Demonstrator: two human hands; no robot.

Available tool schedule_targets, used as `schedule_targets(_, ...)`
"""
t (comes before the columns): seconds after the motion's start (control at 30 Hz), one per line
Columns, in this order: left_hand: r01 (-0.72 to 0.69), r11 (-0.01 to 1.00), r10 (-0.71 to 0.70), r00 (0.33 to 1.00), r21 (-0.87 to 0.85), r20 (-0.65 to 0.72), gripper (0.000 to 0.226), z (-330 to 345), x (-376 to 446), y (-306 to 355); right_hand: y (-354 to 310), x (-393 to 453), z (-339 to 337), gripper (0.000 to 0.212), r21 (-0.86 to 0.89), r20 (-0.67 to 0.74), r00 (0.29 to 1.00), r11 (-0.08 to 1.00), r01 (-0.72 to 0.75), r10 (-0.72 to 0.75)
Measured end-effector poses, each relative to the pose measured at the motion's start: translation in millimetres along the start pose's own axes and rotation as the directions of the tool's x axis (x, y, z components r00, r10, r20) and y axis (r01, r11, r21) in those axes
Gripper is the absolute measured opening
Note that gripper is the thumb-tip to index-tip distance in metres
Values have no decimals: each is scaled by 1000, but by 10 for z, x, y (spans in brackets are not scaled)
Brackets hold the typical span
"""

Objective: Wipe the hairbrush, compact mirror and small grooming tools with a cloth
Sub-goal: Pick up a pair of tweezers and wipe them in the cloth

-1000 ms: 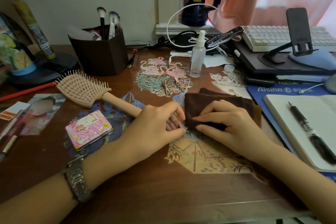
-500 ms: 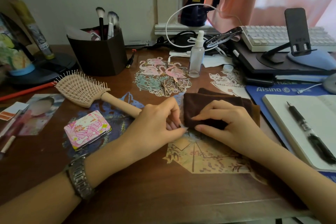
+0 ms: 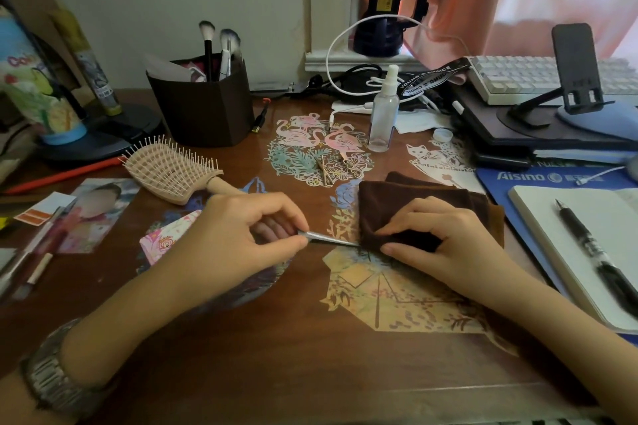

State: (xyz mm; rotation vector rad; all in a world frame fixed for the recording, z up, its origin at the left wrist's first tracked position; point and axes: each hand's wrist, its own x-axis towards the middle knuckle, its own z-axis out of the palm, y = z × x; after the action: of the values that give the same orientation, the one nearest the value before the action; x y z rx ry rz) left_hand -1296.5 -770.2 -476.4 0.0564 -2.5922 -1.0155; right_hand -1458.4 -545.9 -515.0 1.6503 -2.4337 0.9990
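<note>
My left hand (image 3: 238, 235) pinches silver tweezers (image 3: 328, 238) at their left end. The tweezers' tip runs into a fold of the brown cloth (image 3: 414, 200), which my right hand (image 3: 445, 245) pinches closed around it on the desk. A beige hairbrush (image 3: 172, 171) lies bristles up to the left. The pink patterned compact mirror (image 3: 165, 238) lies partly hidden under my left wrist. Two small gold grooming tools (image 3: 324, 167) rest on the flamingo paper cutout.
A dark holder with makeup brushes (image 3: 203, 103) stands at the back. A clear spray bottle (image 3: 383, 117) stands behind the cloth. An open notebook with a pen (image 3: 587, 252) lies right, beside a keyboard (image 3: 538, 79) and phone stand (image 3: 573, 76). Photos and pens sit at far left.
My left hand has drawn back to the left, pulling the tweezers out of the cloth fold so more silver shows. My right hand keeps pinching the cloth.
</note>
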Motion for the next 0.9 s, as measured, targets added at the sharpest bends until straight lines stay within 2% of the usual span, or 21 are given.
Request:
schedule_targets(0.1,29,999,-28,998,14,-63,14,-194,27,-7,2,0,0,26,4,5,1000,1000,-1,1)
schedule_targets(0.27,74,994,-53,968,79,-246,10,-401,221,-133,2,5,2,29,13,3,1000,1000,3,-3)
schedule_targets(0.33,104,989,-72,960,106,-271,10,-386,344,-214,1,6,4,29,15,3,1000,1000,1,-1)
schedule_targets(0.77,238,891,-169,965,387,-202,16,-75,754,-609,8,5,-1,28,13,19,1000,1000,7,-7)
schedule_targets(0.9,241,881,-188,968,407,-165,17,-91,787,-628,5,3,-2,28,10,15,1000,1000,13,-13)
